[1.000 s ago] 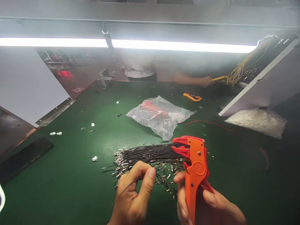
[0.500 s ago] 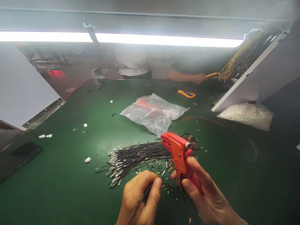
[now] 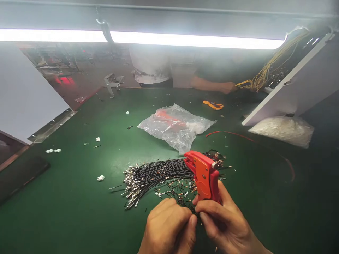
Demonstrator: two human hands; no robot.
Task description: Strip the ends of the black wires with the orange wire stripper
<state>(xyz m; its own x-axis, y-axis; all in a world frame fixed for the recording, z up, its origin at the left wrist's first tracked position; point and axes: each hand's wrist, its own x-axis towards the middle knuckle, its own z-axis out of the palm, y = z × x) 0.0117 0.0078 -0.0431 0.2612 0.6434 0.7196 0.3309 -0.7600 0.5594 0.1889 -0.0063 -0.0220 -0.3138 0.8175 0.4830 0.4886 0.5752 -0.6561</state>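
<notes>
A red and orange wire stripper [image 3: 205, 176] stands upright in my right hand [image 3: 227, 218], its jaws pointing up and left. The thumb and forefinger of that hand are bent towards my left hand [image 3: 168, 225]. My left hand is closed in a pinch beside it; what its fingertips hold is too small to make out. Beyond both hands lies a bundle of black wires [image 3: 159, 174], with metal terminals at the left end and copper showing at the right end. Short black and copper scraps [image 3: 180, 187] are scattered just in front of the bundle.
A clear plastic bag [image 3: 174, 125] with something red inside lies behind the wires. Farther back are an orange tool [image 3: 213, 105] and a person's forearm [image 3: 212, 84]. A bag of pale pieces [image 3: 284, 130] sits right, a dark phone-like object [image 3: 23, 176] left.
My left hand has shifted right, close to my right hand. My right thumb and forefinger have bent inward around the lower part of the stripper. The wire seen under my left hand no longer shows.
</notes>
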